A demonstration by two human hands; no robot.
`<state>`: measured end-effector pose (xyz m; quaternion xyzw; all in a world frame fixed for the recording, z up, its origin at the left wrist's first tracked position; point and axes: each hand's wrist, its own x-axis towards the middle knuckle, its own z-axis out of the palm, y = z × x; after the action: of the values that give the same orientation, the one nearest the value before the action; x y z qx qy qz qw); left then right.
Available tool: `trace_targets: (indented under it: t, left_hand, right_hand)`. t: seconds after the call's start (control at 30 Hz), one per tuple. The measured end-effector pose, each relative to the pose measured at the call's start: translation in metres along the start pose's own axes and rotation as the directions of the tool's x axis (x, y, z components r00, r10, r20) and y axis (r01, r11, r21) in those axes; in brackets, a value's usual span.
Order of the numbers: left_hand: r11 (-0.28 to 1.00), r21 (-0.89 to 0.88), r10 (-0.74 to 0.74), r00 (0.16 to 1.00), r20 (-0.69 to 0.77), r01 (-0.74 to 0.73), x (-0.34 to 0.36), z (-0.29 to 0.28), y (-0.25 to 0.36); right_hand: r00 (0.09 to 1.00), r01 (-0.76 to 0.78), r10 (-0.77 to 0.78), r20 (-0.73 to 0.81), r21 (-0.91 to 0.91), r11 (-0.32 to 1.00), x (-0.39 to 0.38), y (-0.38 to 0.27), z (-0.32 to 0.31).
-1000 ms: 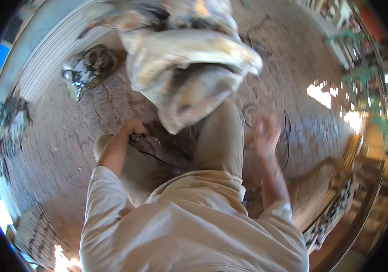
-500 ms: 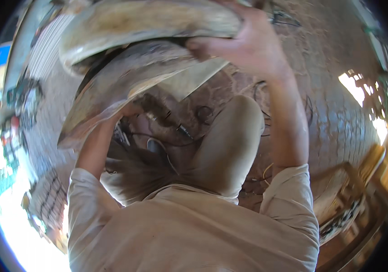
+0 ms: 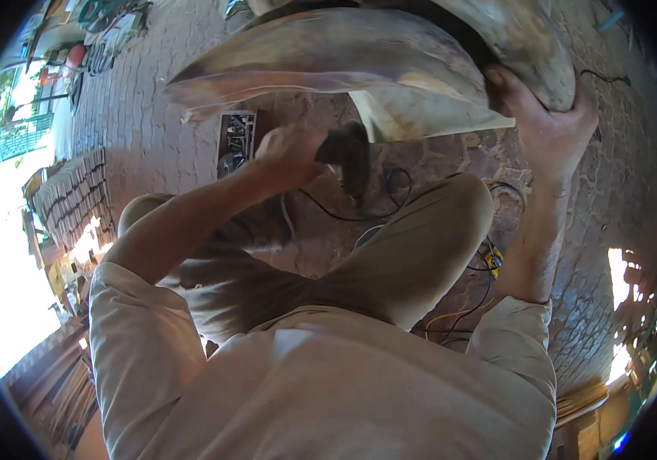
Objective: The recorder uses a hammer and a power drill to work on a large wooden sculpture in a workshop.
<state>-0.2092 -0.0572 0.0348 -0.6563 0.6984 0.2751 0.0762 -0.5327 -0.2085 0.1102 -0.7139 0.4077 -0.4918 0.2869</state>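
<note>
My right hand [image 3: 547,126] grips the right end of a large, curved, pale piece [image 3: 321,54] with smooth, stained, shell-like sections and a dark gap between them. Its thumb presses near that gap, with fingers partly hidden behind the end. A flat whitish flap [image 3: 428,115] hangs below the piece. Under its left part, my left hand [image 3: 290,153] is closed, smeared by motion, round a dark hand-held power tool [image 3: 351,165] whose front end points down. The tool sits beside the flap's left edge; whether they touch I cannot tell. The piece's upper part runs out of view.
A small box of metal bits [image 3: 236,142] stands on the paved floor [image 3: 152,146] beyond my left forearm. Dark cable [image 3: 401,188] loops between my bent legs. A yellow item [image 3: 495,261] with cords lies by my right knee. Stacked ridged pieces [image 3: 75,195] stand at left.
The curved piece has shifted to the right and farther away with my right hand. My left hand, partly hidden behind it before, now shows below it, moved right with the tool.
</note>
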Motion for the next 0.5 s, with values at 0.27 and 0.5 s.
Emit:
trace_targets:
  t: [0.27, 0.5]
  left_hand:
    - [0.999, -0.011, 0.035, 0.995, -0.089, -0.036, -0.062, 0.02, 0.032]
    - [0.878, -0.433, -0.111, 0.966, 0.232, 0.205, -0.087, 0.002, 0.02]
  right_hand:
    - [0.996, -0.057, 0.057, -0.062, 0.0, 0.998, 0.001, -0.009, 0.0]
    - [0.99, -0.092, 0.093, -0.102, 0.011, 0.996, -0.015, -0.005, 0.005]
